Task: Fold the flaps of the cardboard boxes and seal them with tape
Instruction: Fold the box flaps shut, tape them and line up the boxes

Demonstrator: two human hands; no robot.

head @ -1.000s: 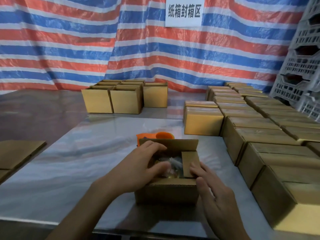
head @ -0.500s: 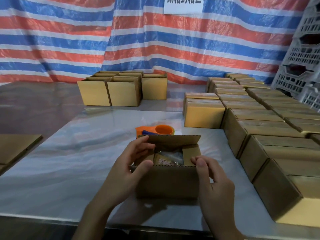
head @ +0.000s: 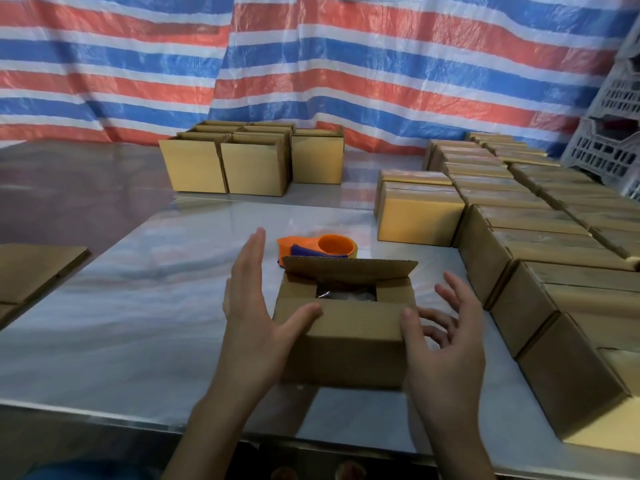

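The cardboard box (head: 346, 337) is set on the table (head: 138, 306), directly before the tape dispenser (head: 317, 245). Near and side flaps are folded down; the far flap is raised. The left hand (head: 249, 317) and right hand (head: 446, 348) flank the box, fingers spread apart, thumbs pressed on the near flap.

Light is dim and warm, falling from above onto the table (head: 145, 306), whose glossy sheet throws back pale streaked glare and a smeared reflection of the striped tarp (head: 311, 71) behind it. The open box (head: 346, 341) near the table's front edge casts a soft shadow toward the camera. Focus is soft throughout. Straight lines bow toward the frame's edges, stretching the boxes at the table's right.
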